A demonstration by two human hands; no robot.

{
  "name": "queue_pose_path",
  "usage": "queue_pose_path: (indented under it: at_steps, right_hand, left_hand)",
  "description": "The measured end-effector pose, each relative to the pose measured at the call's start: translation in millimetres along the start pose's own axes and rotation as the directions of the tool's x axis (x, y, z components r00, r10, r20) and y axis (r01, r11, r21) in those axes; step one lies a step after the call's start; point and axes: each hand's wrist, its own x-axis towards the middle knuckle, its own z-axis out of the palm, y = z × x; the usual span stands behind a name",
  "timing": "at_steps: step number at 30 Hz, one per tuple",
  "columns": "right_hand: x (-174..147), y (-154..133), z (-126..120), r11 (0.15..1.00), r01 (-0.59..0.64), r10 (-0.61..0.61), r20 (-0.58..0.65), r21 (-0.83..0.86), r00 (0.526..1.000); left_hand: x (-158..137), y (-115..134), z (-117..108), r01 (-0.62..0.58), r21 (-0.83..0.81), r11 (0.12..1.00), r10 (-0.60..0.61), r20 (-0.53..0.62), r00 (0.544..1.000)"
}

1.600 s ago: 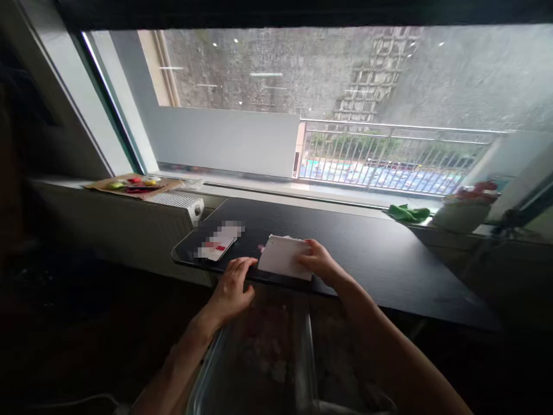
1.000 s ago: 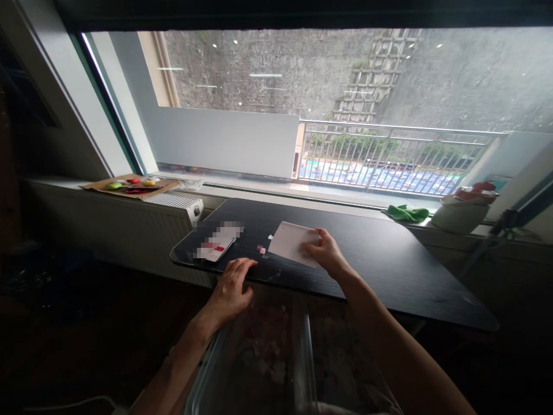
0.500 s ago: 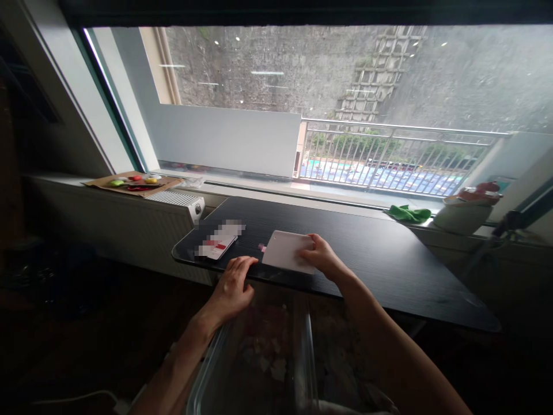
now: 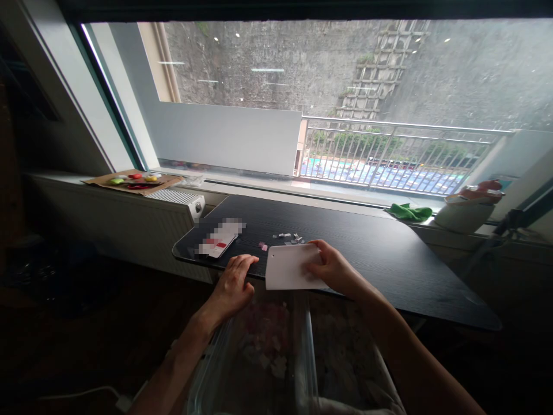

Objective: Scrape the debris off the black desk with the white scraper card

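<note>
My right hand (image 4: 326, 262) grips the right side of a flat white plastic scraper (image 4: 285, 268), which has a small hole in its left corner. The scraper is tilted at the front edge of the black table (image 4: 363, 248), its lower side reaching past that edge. Just behind it lie small silvery scraps (image 4: 290, 237), and a pink scrap (image 4: 262, 246) is to its left. My left hand (image 4: 237, 282) is at the table edge, holding nothing, its fingers stretched toward the scraper but apart from it. Below the edge stands a clear bin (image 4: 309, 351) with pale paper-like scraps (image 4: 272, 363) inside.
A partly blurred white-and-red packet (image 4: 220, 242) lies on the table's left. On the sill are a brown board (image 4: 97, 180) with colourful items, a green cloth (image 4: 410, 212) and a pale container (image 4: 462, 214). A radiator (image 4: 129, 219) stands at left.
My right hand has drawn the scraper toward me and slightly right, over the table edge. Small silvery scraps now show behind it. My left hand has barely moved.
</note>
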Motion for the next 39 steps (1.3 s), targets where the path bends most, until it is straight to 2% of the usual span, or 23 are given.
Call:
queue_pose_path:
  at_steps: [3,6,8,11,18,23,25,28,32,34,36,39]
  right_hand:
    - [-12,-4,-32,0.983,0.078,-0.116,-0.237,-0.167,0.965]
    - [-18,-9,-55,0.938,0.077,-0.207,-0.368,-0.338,0.906]
    - [-18,-10,-59,0.917,0.077,-0.234,-0.370,-0.392,0.899]
    - [-12,-5,-52,0.901,0.091,-0.248,-0.334,-0.423,0.909]
    - [6,2,-31,0.906,0.171,-0.285,-0.260,-0.387,0.923]
    - [5,2,-28,0.944,0.134,-0.206,-0.224,-0.300,0.953]
    - [-4,6,-36,0.965,0.102,-0.153,-0.202,-0.243,0.967]
    - [-25,13,-63,0.983,0.045,-0.078,-0.184,-0.179,0.980]
    - [-46,20,-110,0.975,-0.043,-0.025,-0.301,-0.216,0.953]
    - [-48,22,-125,0.973,-0.060,-0.025,-0.360,-0.223,0.933]
    - [-45,25,-127,0.982,-0.058,-0.016,-0.383,-0.181,0.924]
    - [-35,28,-111,0.998,-0.044,0.027,-0.339,-0.042,0.940]
  left_hand:
    - [0,0,0,-0.009,0.011,1.000,0.009,0.013,1.000]
    - [0,1,-1,-0.006,0.015,1.000,0.006,0.010,1.000]
    - [0,1,-3,-0.003,0.022,1.000,0.003,0.011,1.000]
    - [0,1,-4,-0.011,0.028,1.000,0.010,0.025,1.000]
    - [1,-2,-4,-0.006,0.035,0.999,0.005,0.036,0.999]
    - [1,-2,-5,-0.013,0.033,0.999,0.012,0.035,0.999]
    - [1,-1,-5,-0.017,0.038,0.999,0.016,0.029,0.999]
    - [1,-1,-3,-0.023,0.042,0.999,0.023,0.005,1.000]
    - [1,-2,-1,-0.039,0.045,0.998,0.040,-0.016,0.999]
    - [1,-3,-1,-0.047,0.053,0.997,0.048,-0.014,0.999]
    - [1,-4,-1,-0.053,0.064,0.997,0.054,-0.011,0.999]
    - [2,-4,-3,-0.057,0.069,0.996,0.057,-0.008,0.998]
